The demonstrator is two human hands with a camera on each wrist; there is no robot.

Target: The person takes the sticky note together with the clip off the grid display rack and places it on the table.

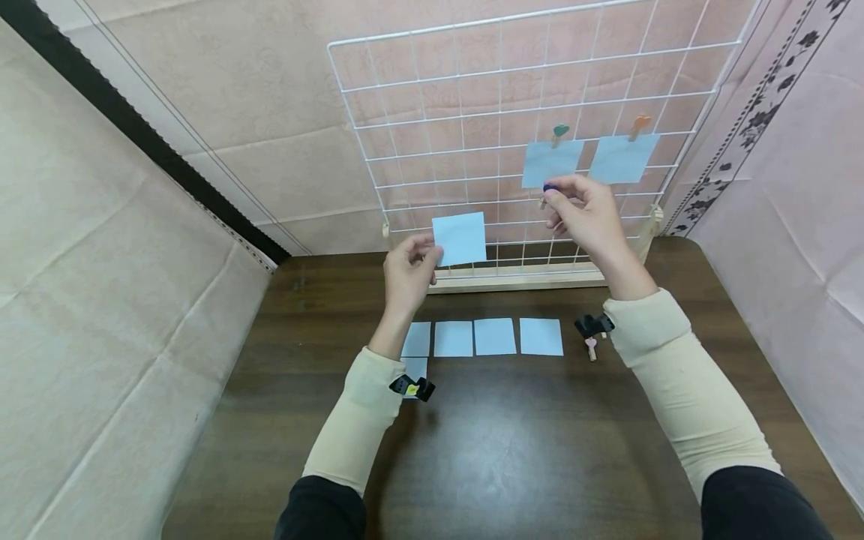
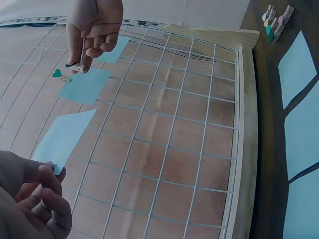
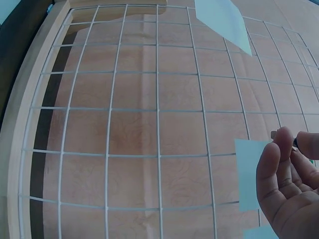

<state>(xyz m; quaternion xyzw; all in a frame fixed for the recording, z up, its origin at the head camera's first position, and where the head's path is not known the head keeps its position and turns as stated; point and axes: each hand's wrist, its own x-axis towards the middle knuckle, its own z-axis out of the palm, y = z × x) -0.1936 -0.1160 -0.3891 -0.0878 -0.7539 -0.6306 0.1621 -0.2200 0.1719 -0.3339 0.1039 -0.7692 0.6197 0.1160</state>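
Observation:
My left hand pinches a light blue paper square by its left edge, in front of the lower part of a white wire grid. The right hand pinches a small clothespin with a dark blue top between thumb and index finger. It is just below a blue paper square hung on the grid by a clothespin with a green heart. To the right, another blue square hangs from a clothespin with an orange top.
On the brown table lies a row of blue paper squares, with one more partly under my left wrist. Small clothespins lie in a cluster by the right forearm. A wooden base holds the grid upright.

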